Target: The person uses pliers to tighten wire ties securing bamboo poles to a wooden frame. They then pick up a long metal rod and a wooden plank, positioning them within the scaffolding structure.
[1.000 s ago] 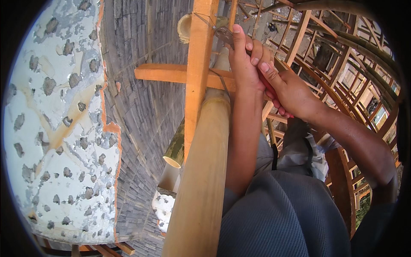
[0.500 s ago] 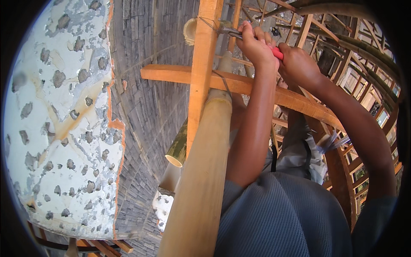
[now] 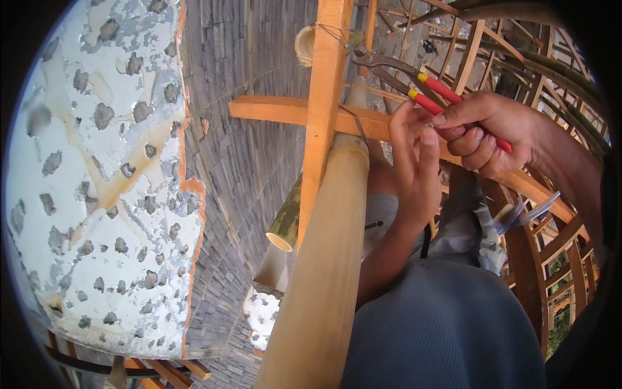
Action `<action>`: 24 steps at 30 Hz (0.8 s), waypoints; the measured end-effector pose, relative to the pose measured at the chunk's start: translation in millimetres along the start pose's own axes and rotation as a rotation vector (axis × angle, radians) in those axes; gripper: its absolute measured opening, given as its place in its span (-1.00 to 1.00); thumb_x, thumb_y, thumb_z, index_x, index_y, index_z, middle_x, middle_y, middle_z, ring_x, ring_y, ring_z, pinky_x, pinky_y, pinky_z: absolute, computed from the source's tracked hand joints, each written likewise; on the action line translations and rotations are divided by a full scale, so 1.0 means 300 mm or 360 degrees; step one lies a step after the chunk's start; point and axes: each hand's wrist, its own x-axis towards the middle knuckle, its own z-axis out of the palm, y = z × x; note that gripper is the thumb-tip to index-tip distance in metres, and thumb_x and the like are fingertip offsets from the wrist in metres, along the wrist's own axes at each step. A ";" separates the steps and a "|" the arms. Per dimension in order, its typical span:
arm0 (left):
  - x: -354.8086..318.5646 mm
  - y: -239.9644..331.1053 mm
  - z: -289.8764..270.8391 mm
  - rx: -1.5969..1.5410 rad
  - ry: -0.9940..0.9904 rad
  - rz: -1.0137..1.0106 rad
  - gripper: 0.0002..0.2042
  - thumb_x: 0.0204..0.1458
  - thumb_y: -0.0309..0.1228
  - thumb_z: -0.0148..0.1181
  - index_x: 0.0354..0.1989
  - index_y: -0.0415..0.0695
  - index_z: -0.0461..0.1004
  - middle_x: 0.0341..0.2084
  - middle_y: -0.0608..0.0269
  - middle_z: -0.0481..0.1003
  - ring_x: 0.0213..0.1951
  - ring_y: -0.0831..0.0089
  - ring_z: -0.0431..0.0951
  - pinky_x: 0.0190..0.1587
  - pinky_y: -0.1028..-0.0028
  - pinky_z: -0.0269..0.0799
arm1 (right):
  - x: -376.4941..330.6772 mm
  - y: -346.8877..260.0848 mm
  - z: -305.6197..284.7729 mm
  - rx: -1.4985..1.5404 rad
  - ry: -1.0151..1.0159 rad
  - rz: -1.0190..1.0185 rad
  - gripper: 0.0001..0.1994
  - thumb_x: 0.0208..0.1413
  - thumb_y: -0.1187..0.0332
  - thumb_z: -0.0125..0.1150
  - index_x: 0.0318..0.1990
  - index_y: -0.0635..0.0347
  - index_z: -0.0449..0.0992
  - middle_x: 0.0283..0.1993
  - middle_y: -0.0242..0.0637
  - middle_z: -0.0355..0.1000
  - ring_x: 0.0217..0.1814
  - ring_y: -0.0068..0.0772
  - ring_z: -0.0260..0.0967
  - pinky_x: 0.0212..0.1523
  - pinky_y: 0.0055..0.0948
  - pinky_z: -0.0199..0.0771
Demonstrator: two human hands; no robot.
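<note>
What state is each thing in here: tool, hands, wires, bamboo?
Pincers, handles spread apart
Right hand, closed on the pincers
Left hand, loosely open
Upper wire, wrapped around upright beam
Lower wire, bent over crossbar
Green bamboo, cut end open, hollow

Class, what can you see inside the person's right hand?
The right hand holds red-handled pliers, one handle end showing beyond the grip; curled fingers cover the handles' middle and the palm.

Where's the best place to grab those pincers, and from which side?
Probably around the red handles, coming from the right and below. They're long, and they slant down and right, away from the metal head up beside the wooden post. The right hand has its fingers curled around them.
</note>
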 end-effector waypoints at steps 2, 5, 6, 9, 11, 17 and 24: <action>-0.174 0.062 -0.143 0.0621 -0.0505 0.0059 -0.76 0.33 -0.47 0.04 0.08 -0.30 0.46 -0.02 0.01 0.48 -0.01 0.34 0.53 0.02 0.39 0.44 | -0.001 -0.070 0.061 -0.0479 0.0397 0.0018 -0.62 0.33 0.15 0.16 -0.52 0.11 0.34 -0.68 -0.56 0.10 -0.78 -0.76 -0.03 -0.82 -0.67 -0.12; -0.304 0.118 -0.422 0.0674 -0.1146 -0.0377 -0.75 -0.16 -0.77 -0.10 -0.46 -0.26 0.55 -0.50 0.14 0.56 -0.40 0.41 0.57 -0.33 0.44 0.45 | 0.007 -0.124 0.074 -0.1450 0.1088 -0.0344 -0.60 0.36 0.19 0.13 -0.56 0.02 0.24 -0.67 -0.61 0.04 -0.77 -0.76 -0.08 -0.79 -0.65 -0.16; -0.311 0.139 -0.512 0.0770 -0.1200 -0.0406 -0.77 -0.13 -0.75 -0.07 -0.42 -0.27 0.54 -0.47 0.12 0.56 -0.37 0.39 0.57 -0.30 0.42 0.45 | 0.011 -0.100 0.060 -0.1053 0.0776 -0.0233 -0.61 0.36 0.18 0.14 -0.54 0.03 0.26 -0.66 -0.60 0.05 -0.75 -0.75 -0.05 -0.77 -0.62 -0.12; -0.268 0.242 -0.696 0.1143 -0.0769 -0.0396 -0.81 -0.05 -0.67 -0.01 -0.28 -0.29 0.52 -0.35 0.08 0.54 -0.27 0.33 0.57 -0.19 0.35 0.45 | -0.004 -0.023 -0.026 -0.0754 0.0359 -0.0186 -0.63 0.37 0.18 0.13 -0.50 0.13 0.36 -0.66 -0.46 0.18 -0.72 -0.53 0.13 -0.70 -0.46 0.13; -0.189 0.332 -0.707 0.1364 -0.0161 -0.0103 -0.80 0.00 -0.63 0.04 -0.20 -0.31 0.50 -0.28 0.04 0.54 -0.20 0.28 0.56 -0.12 0.31 0.44 | 0.020 -0.005 -0.062 -0.1805 0.0881 -0.0554 -0.67 0.37 0.21 0.12 -0.40 0.25 0.47 -0.59 -0.23 0.35 -0.62 -0.21 0.33 -0.55 -0.24 0.35; 0.258 0.340 -0.453 0.1844 0.0040 0.0681 -0.61 0.14 -0.43 0.20 0.11 -0.34 0.41 0.02 -0.08 0.46 0.06 0.11 0.51 0.15 0.13 0.36 | 0.014 -0.036 0.049 -0.2642 0.1646 -0.0825 -0.78 0.26 0.36 0.16 -0.18 0.39 0.56 -0.33 0.15 0.55 -0.15 0.21 0.55 -0.08 0.05 0.51; 0.378 0.197 -0.351 0.2142 -0.0067 0.0346 -0.43 0.12 -0.13 0.34 0.18 -0.28 0.39 -0.07 -0.16 0.60 0.00 -0.18 0.58 0.43 -0.12 0.07 | -0.001 -0.107 -0.030 -0.3001 0.1842 -0.0938 -0.75 0.32 0.31 0.12 -0.19 0.36 0.58 -0.33 0.10 0.57 -0.19 0.14 0.58 -0.11 -0.01 0.57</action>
